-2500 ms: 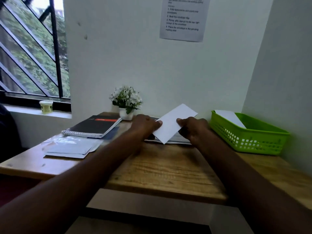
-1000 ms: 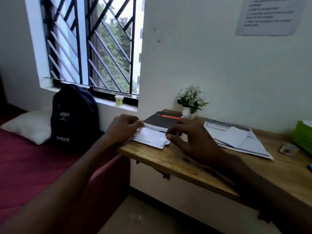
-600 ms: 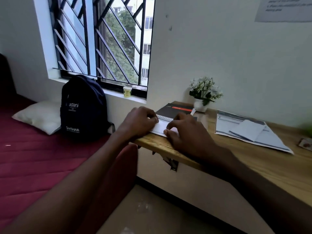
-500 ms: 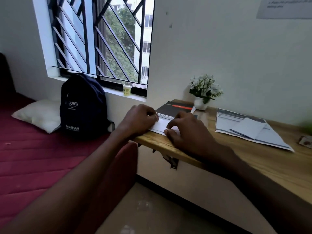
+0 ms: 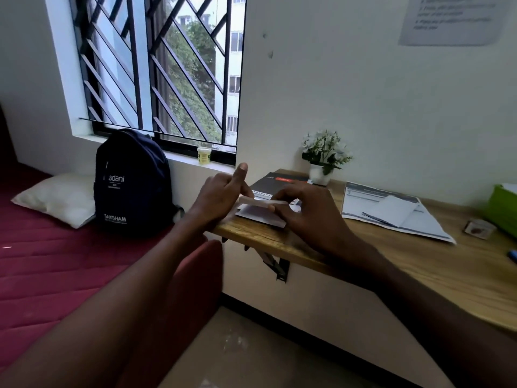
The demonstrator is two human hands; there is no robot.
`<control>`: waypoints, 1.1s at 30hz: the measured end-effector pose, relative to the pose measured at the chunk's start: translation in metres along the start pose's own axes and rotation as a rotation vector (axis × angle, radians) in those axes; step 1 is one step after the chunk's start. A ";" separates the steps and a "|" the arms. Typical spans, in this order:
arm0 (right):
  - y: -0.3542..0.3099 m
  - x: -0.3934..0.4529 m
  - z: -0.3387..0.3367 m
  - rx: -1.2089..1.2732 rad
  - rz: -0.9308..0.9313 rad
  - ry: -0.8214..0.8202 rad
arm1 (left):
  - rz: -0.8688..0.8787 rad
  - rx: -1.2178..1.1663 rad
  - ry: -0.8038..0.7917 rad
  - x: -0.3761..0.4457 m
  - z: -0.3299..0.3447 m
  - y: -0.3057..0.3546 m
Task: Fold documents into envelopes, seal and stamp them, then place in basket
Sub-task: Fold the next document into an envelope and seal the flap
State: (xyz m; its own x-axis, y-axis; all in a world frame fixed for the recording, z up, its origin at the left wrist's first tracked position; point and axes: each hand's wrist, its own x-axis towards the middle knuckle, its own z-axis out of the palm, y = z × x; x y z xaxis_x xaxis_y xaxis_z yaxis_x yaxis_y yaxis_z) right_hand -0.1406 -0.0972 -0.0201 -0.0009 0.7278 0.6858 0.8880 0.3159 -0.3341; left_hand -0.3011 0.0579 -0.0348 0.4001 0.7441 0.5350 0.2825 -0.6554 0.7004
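Wooden desk carries a notebook, white envelopes, a flower pot, printed sheets and green basket

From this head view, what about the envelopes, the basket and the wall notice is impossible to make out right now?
- Envelope stack: the right hand covers much of it, so a count is impossible.
- Lifted envelope: seen edge-on between both hands; the left hand hides its end, so flap state is unclear.
- Green basket: cut off by the right edge; contents mostly hidden.
- Wall notice: blurred and cropped at the top, unreadable.
- Small packet: too small to identify.
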 end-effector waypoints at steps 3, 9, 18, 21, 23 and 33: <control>-0.007 -0.008 -0.012 0.102 -0.006 0.041 | 0.001 -0.008 -0.005 -0.001 0.000 0.003; -0.027 -0.025 -0.045 0.355 0.005 0.177 | -0.003 -0.098 0.032 -0.001 -0.001 0.007; -0.016 -0.034 -0.120 0.771 0.035 0.422 | 0.205 -0.282 -0.085 0.013 0.007 0.066; -0.001 -0.030 -0.145 0.939 0.075 0.463 | 0.227 -0.366 -0.218 0.024 0.022 0.109; 0.013 -0.025 -0.157 1.039 0.149 0.468 | 0.201 -0.396 -0.362 0.028 0.034 0.137; 0.118 -0.002 -0.170 1.167 0.519 0.482 | -0.158 -0.560 -0.836 0.066 0.160 0.195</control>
State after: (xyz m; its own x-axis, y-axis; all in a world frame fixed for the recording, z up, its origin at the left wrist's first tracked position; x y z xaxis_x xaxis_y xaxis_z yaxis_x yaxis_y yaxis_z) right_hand 0.0423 -0.1648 0.0490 0.5830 0.7126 0.3902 -0.1645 0.5739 -0.8023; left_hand -0.0804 -0.0416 0.0617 0.9354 0.3475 0.0658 0.0221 -0.2431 0.9697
